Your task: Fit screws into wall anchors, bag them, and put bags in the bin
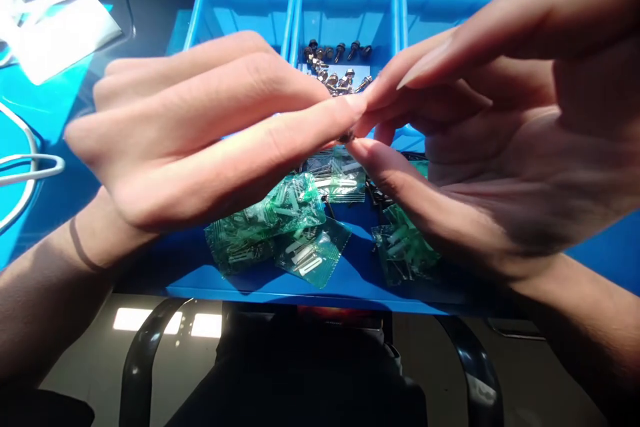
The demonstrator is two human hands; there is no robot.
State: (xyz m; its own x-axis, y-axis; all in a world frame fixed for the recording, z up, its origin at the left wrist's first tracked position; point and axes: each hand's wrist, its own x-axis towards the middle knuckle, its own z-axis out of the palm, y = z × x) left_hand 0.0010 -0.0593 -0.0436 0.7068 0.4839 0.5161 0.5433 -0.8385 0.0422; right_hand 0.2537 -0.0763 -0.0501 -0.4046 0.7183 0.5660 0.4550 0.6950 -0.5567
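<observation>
In front of me, above the blue table, my left hand [210, 133] and my right hand [475, 140] meet at the fingertips. Between them is a small dark screw-like piece [347, 137], mostly hidden by the fingers. My left index finger lies over its top, and my right thumb presses against its side. Just beyond the fingertips, several hex-head screws [345, 80] lie in the middle blue bin [349, 10]. Beneath the hands are clear green-tinted packets [315, 255] with white and metal pieces inside.
A left blue bin [240, 13] and a right blue bin [445, 3] flank the middle one. More green packets [403, 247] lie under my right hand. White cable [30, 147] and a white sheet [75, 40] are at the left. Black chair arms [145, 360] stand below the table edge.
</observation>
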